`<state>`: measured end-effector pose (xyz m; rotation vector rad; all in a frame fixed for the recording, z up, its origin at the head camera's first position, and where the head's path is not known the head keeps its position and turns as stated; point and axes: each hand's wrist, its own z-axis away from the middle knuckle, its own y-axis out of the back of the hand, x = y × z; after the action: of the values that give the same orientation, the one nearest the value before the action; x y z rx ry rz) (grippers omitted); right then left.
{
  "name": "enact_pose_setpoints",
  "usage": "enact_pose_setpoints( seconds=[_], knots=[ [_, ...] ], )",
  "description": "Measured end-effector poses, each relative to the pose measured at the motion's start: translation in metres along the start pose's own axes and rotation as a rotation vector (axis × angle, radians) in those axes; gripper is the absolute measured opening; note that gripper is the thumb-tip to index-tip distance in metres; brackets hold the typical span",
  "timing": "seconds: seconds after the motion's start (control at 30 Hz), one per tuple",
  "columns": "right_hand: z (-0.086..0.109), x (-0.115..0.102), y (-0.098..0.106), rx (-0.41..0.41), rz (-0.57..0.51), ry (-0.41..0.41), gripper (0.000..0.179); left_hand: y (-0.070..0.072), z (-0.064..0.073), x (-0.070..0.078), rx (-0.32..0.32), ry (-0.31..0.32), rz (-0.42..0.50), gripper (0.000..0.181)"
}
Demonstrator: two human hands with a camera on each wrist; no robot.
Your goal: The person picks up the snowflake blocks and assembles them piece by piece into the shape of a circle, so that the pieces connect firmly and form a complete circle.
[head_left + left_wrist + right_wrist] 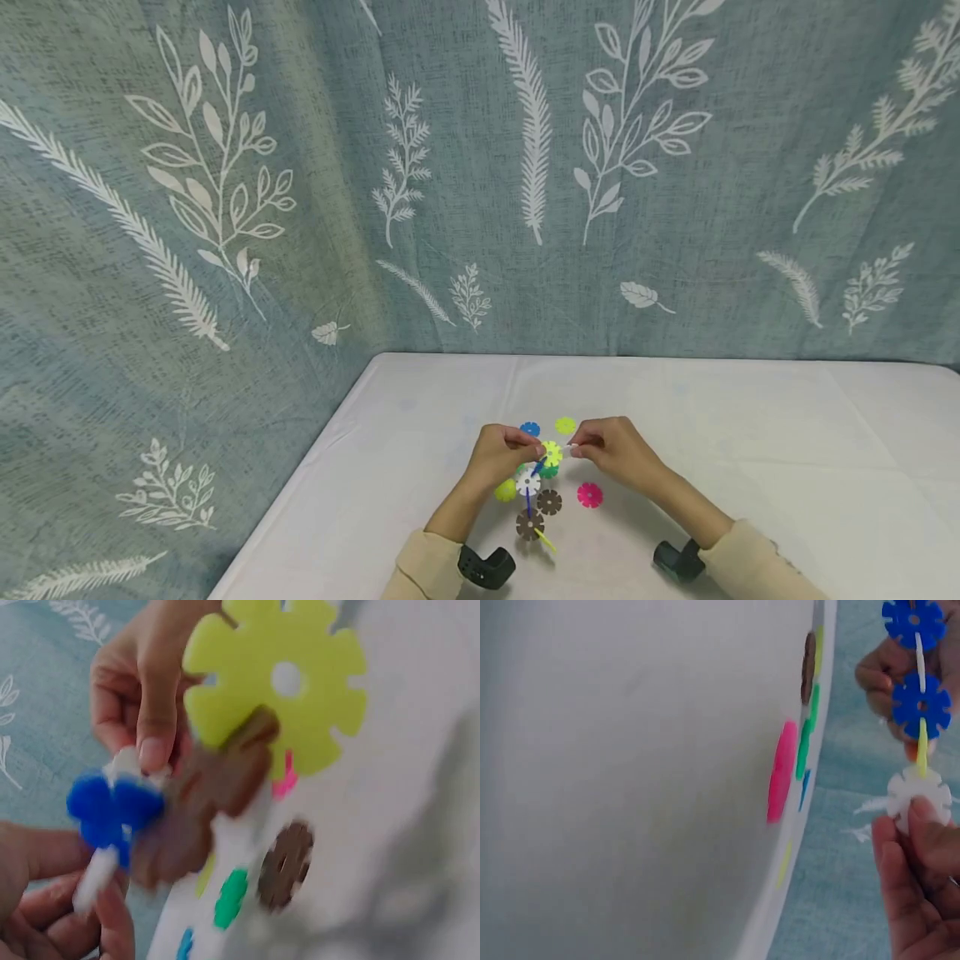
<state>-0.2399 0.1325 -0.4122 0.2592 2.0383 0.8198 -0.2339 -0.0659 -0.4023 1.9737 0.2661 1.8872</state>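
A chain of slotted plastic discs hangs between my hands, with a yellow disc (552, 453), a white disc (528, 482) and a brown disc (529, 525) along it. My left hand (502, 452) pinches the chain near its upper end, close to a blue disc (921, 706). At the very end sits another white disc (904, 796), pinched between thumb and fingers of my right hand (618, 450). In the right wrist view this white disc meets the edge of a yellow disc (922, 750). Both hands are above the table, and the chain's lower part is blurred in the left wrist view.
Loose discs lie around the chain on the white table (750, 450): pink (590, 495), brown (550, 502), yellow-green (506, 491), blue (530, 428) and yellow (566, 426). Green discs (804, 748) lie among them. A patterned curtain (525, 167) hangs behind the table.
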Motion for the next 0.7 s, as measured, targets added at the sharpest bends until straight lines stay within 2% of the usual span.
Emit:
enact_pose_setpoints(
  seconds=[0.13,0.2,0.3,0.37,0.43,0.6,0.7],
  knots=[
    [-0.0003,-0.0056,-0.0058,0.069,0.04,0.023,0.009,-0.0043,0.0032,0.0001,0.038,0.049,0.088,0.012],
    [-0.0009,-0.0081,-0.0085,0.097,0.093,0.049,0.011,-0.0065,0.0055,0.0011,0.064,0.082,0.141,0.01],
    [-0.0021,-0.0107,-0.0103,0.135,0.15,0.078,0.012,-0.0087,0.0074,0.0019,0.087,0.1,0.196,0.01],
    [-0.0029,-0.0106,-0.0103,0.14,0.17,0.088,0.013,-0.0081,0.0077,0.0022,0.09,0.074,0.184,0.011],
    [-0.0036,-0.0096,-0.0095,0.123,0.151,0.083,0.011,-0.0061,0.0072,0.0021,0.099,-0.003,0.092,0.011],
    [-0.006,-0.0045,-0.0081,0.034,0.092,0.066,0.005,-0.0012,0.0066,0.002,0.167,-0.244,-0.23,0.009],
    [-0.0072,-0.0019,-0.0076,0.002,0.04,0.03,0.004,-0.003,0.0063,0.0006,0.127,-0.378,-0.266,0.009]
  ],
)
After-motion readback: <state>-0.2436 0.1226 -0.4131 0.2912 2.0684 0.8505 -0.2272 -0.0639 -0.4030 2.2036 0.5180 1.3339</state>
